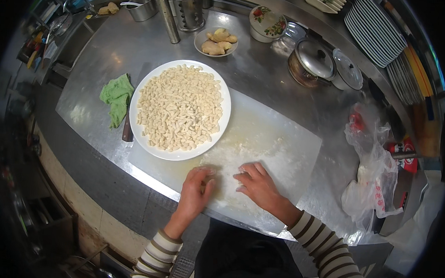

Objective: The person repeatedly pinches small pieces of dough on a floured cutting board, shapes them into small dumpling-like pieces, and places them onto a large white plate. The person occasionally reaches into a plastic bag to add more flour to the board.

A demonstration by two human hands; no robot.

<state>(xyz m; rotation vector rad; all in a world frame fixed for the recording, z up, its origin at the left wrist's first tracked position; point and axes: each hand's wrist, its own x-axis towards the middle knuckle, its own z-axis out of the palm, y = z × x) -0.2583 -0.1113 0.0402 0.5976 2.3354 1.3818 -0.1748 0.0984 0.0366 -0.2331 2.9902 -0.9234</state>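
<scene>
My left hand [198, 188] is over the near edge of a floured white cutting board [289, 142], fingers curled and apart, nothing seen in it. To its right, my right hand [257, 185] hovers over or rests on the flour, fingers bent and spread, also with nothing visible in it. Whether the fingertips touch the board cannot be told. A round white plate [224, 133] heaped with small pale dough pieces [181, 107] stands partly on the board's left side, beyond my hands. From under the plate's left rim sticks a brown knife handle [127, 129].
Left of the plate lies a crumpled green cloth [117, 95]. Farther back are a bowl [197, 44] of ginger [215, 43], a perforated steel holder [189, 11], a lidded floral bowl [266, 23] and a lidded pot [309, 64]. Plastic bags [373, 171] lie at the right; a metal post [167, 17] rises behind.
</scene>
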